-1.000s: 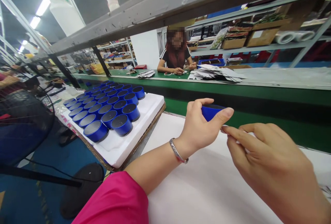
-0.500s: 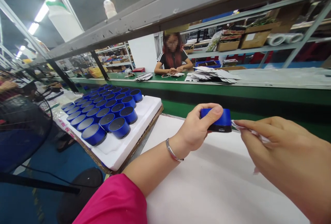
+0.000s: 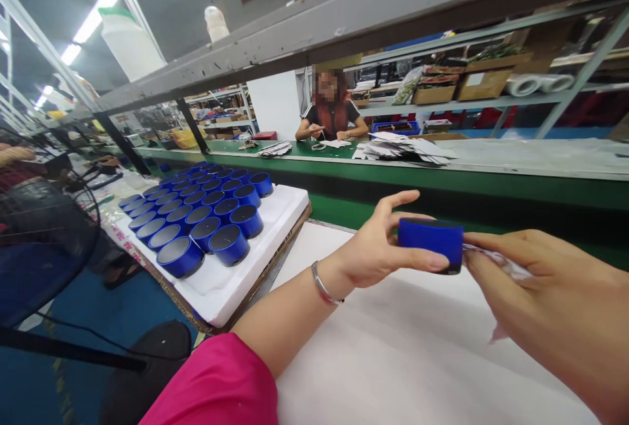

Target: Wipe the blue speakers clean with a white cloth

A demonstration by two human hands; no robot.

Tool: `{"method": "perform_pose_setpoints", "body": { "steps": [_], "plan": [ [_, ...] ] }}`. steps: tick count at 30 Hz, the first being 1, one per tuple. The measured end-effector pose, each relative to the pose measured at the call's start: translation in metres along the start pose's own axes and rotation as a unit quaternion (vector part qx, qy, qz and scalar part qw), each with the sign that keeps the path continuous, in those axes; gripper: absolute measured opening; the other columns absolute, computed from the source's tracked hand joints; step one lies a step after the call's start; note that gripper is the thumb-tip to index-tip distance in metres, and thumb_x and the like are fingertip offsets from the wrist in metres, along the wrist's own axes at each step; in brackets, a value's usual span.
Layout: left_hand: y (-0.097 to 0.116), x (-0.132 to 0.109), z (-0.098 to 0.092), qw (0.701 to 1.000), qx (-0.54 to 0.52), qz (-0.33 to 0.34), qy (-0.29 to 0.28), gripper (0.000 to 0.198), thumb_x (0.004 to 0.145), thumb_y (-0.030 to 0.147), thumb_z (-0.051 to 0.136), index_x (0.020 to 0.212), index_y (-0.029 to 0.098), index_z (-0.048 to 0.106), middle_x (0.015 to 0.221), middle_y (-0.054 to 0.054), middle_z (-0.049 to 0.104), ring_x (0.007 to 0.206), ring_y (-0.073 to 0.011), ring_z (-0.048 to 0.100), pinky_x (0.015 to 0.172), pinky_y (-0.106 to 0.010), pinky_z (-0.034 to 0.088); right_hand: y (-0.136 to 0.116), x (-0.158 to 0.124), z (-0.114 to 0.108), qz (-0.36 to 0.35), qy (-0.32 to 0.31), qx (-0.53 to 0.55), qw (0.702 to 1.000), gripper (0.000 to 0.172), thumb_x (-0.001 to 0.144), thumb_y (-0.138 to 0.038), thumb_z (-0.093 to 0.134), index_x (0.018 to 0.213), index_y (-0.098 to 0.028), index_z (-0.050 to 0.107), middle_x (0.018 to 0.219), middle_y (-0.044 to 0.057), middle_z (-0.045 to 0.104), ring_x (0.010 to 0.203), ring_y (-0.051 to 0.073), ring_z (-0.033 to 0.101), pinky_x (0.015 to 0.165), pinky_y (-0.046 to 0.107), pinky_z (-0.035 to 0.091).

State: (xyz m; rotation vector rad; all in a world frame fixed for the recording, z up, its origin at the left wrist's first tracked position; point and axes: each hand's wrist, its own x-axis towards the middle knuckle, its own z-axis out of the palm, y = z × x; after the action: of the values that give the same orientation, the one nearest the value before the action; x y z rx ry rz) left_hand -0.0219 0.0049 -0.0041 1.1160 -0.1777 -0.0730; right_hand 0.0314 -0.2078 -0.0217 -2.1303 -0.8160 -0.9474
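You are holding a blue cylinder (image 3: 431,245) in your left hand (image 3: 378,248) above the counter (image 3: 393,353), thumb along its underside, index finger lifted clear. Your right hand (image 3: 545,287) is pinching a thin film (image 3: 496,262) at the cylinder's end (the film is crinkling). Matching cylinders (image 3: 211,215) are standing in rows on a white foam tray (image 3: 280,222) nearby.

The blue cylindrical casing (image 3: 430,240) looks like smooth, satin-finished metal; the crinkled film (image 3: 496,262) against it is thin, glossy plastic; the white foam tray (image 3: 287,205) is matt and slightly rough, on a brown cardboard sheet (image 3: 255,274); the bracelet (image 3: 322,283) is polished metal; the pink sleeve (image 3: 206,386) is soft cloth; the green conveyor belt (image 3: 393,179) is smooth and faintly glossy.
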Motion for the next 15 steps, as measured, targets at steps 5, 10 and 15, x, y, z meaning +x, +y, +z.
{"method": "perform_pose_setpoints", "body": {
  "steps": [5,10,15],
  "plan": [
    [-0.001,-0.003,0.001,0.972,0.213,0.082,0.061,0.095,0.061,0.033,0.116,0.142,0.027,0.068,0.142,-0.011,0.073,0.133,-0.0331,0.069,0.122,-0.053,0.055,0.002,0.01,-0.004,0.063,-0.003,0.03,0.998,0.021,0.083,-0.042,0.064,0.081,-0.034,0.083,0.079,-0.004,0.079,0.037,0.017,0.058,0.041,0.036,0.036],
    [-0.004,0.001,0.0,0.918,0.331,0.203,0.081,0.07,0.069,0.034,0.112,0.128,0.025,0.075,0.14,-0.011,0.074,0.136,-0.0345,0.068,0.125,-0.049,0.053,-0.002,0.015,-0.008,0.087,-0.025,0.027,0.996,0.02,0.08,-0.046,0.066,0.079,-0.036,0.083,0.076,-0.003,0.078,0.042,0.02,0.061,0.04,0.037,0.033],
    [-0.009,0.004,-0.003,0.916,0.327,0.216,0.086,0.069,0.071,0.03,0.11,0.131,0.025,0.076,0.14,-0.012,0.073,0.139,-0.0354,0.065,0.129,-0.053,0.05,0.01,0.012,-0.004,0.118,-0.035,0.001,0.992,0.034,0.085,-0.062,0.064,0.082,-0.034,0.084,0.079,-0.001,0.08,0.035,0.02,0.058,0.039,0.038,0.041]
  ]
}}
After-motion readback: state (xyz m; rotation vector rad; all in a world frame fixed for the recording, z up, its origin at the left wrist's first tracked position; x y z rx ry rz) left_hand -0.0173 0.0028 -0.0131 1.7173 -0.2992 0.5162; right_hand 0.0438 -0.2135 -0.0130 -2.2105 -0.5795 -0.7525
